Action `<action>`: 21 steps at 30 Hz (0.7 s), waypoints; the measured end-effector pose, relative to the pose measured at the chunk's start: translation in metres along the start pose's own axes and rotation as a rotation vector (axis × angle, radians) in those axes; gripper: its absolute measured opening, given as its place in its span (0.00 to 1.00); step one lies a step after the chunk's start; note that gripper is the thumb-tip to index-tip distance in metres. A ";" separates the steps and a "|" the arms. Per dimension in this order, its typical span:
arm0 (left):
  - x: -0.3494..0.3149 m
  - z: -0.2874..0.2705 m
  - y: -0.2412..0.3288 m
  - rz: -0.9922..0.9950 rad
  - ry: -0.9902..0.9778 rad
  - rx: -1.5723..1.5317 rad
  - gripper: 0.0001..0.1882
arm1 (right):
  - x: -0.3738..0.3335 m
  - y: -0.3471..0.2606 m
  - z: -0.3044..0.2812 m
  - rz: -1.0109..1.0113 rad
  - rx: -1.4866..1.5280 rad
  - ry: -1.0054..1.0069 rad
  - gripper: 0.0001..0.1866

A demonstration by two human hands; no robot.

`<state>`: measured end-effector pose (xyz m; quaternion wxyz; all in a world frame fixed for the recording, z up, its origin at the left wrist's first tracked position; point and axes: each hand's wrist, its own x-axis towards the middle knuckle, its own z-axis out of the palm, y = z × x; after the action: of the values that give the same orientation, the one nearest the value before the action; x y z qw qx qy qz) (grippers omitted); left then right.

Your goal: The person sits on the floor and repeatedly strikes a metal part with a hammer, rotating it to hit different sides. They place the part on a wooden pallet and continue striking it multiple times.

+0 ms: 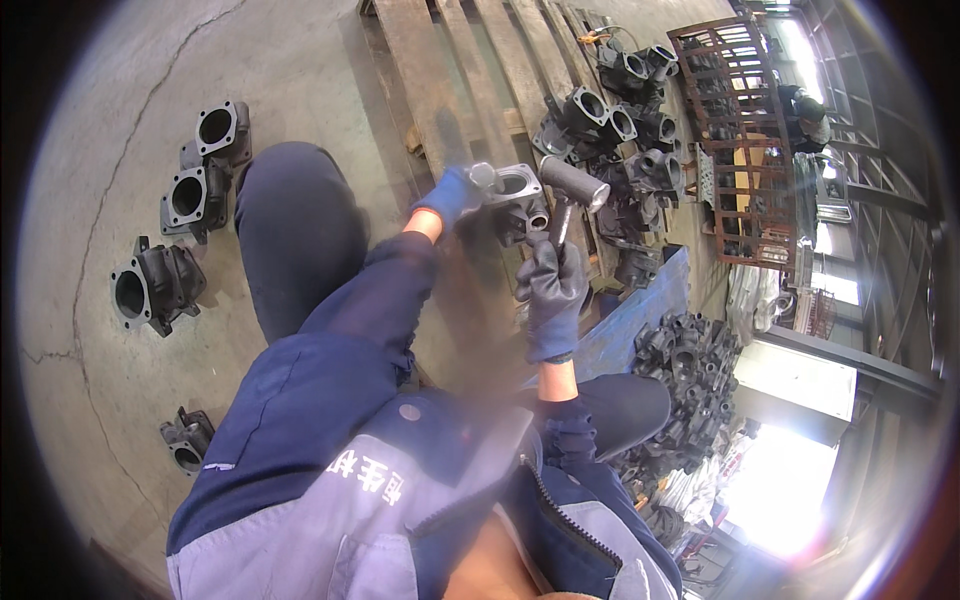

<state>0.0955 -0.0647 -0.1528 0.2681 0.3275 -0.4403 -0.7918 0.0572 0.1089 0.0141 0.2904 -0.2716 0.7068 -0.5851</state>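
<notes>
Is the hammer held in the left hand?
No, the right hand grips the hammer, while the left hand holds a grey metal casting.

Bare concrete floor point(300, 70) lies open from nine to twelve o'clock, broken only by dark castings point(195, 180) near the knee. A wooden pallet point(450, 70) at twelve, a casting heap point(620, 130) at one and a blue bin point(640, 310) at three crowd both hands.

I see my left hand point(452, 193) in a blue knit cloth glove on a dull, rough cast-metal housing point(512, 195). At 3 o'clock, the hammer point(573, 186) head looks like smooth grey metal. The floor point(120, 90) is matt, cracked concrete; the pallet point(455, 70) is rough wood.
</notes>
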 end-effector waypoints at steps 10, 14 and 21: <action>0.075 -0.012 -0.096 0.242 -0.094 0.337 0.12 | 0.011 -0.056 0.023 -0.687 -0.630 -0.042 0.13; 0.082 -0.011 -0.101 0.207 -0.104 0.469 0.14 | -0.001 -0.129 0.031 -1.083 -0.327 -0.060 0.14; 0.055 -0.003 -0.068 0.331 -0.068 0.740 0.16 | 0.019 0.021 0.043 -0.225 -0.716 0.008 0.10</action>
<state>0.0530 -0.0740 -0.2293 0.2412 0.3003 -0.7510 -0.5363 0.0744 0.0694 -0.0149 0.1083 -0.4296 0.8335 -0.3301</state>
